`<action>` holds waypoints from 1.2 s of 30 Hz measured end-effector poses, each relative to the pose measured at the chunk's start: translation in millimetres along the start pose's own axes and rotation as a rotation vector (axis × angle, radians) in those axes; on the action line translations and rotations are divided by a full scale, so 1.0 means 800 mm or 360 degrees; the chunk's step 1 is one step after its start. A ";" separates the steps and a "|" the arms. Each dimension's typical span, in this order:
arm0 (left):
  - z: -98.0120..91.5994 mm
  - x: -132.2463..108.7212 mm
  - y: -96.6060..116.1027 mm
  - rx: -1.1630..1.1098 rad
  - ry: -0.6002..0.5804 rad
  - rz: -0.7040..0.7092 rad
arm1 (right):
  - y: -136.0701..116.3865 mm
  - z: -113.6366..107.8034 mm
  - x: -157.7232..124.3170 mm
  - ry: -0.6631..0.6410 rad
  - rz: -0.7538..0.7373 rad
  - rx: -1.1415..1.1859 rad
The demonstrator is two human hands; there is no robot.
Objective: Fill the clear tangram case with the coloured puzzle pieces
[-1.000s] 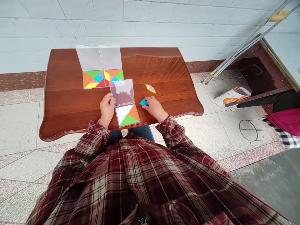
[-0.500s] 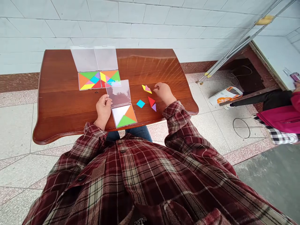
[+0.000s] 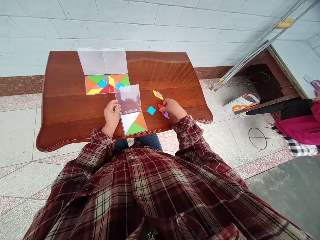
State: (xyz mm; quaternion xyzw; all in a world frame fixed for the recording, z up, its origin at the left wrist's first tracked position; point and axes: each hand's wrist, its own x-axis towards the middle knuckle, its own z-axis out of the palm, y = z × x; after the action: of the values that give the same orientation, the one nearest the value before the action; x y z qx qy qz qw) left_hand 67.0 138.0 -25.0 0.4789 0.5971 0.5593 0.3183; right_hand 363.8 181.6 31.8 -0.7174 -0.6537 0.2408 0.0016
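My left hand [image 3: 112, 115] pinches the left edge of the raised clear lid [image 3: 130, 99] of a tangram case. In the case's white base [image 3: 127, 120] lie an orange triangle [image 3: 140, 122] and a green triangle [image 3: 135, 128]. My right hand [image 3: 174, 109] has its thumb and fingers closed at a red triangle [image 3: 160, 106], which still lies on or close to the table. A purple triangle [image 3: 166, 115] is partly under that hand. Loose beside it are a blue square [image 3: 151, 110], a yellow parallelogram [image 3: 155, 93] and a pink triangle [image 3: 159, 94].
Two filled tangram cases [image 3: 97, 85] with upright lids stand at the back left of the brown wooden table [image 3: 67, 110]. A tiled wall rises behind. To the right are crutches [image 3: 240, 66], a white carton [image 3: 241, 103] and a seated person in a magenta top [image 3: 297, 116].
My right hand has come down toward me from beside the yellow and pink pieces to the red triangle. The left hand keeps its hold on the lid.
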 end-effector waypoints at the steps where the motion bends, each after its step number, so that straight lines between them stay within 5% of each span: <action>1: 0.000 0.000 -0.001 -0.0002 -0.0002 -0.0001 | 0.000 0.000 0.001 -0.0013 -0.0020 0.0090; 6: 0.001 0.001 -0.008 0.0009 -0.0005 0.0018 | -0.028 -0.002 -0.021 0.0128 -0.0354 0.0523; 9: 0.002 0.000 -0.006 0.0021 -0.0003 0.0022 | -0.072 0.007 -0.045 0.0012 -0.0567 0.0614; 13: 0.002 -0.001 -0.001 0.0014 0.0007 -0.0002 | -0.132 0.035 -0.070 -0.0158 -0.0786 0.0383; 19: 0.002 0.000 -0.005 0.0039 -0.0006 0.0014 | -0.175 0.066 -0.081 -0.0179 -0.0714 0.0051; 27: 0.002 -0.001 -0.008 0.0052 -0.0006 0.0007 | -0.175 0.072 -0.079 -0.0136 -0.0833 0.0159; 36: 0.004 -0.002 -0.005 -0.0002 0.0007 -0.0032 | -0.158 0.075 -0.107 -0.0140 -0.1018 -0.0368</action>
State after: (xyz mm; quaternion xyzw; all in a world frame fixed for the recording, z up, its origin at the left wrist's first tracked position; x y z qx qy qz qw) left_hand 69.3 138.0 -29.6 0.4715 0.6022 0.5575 0.3229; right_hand 221.5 101.0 48.0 -0.4605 -0.8680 0.1830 -0.0323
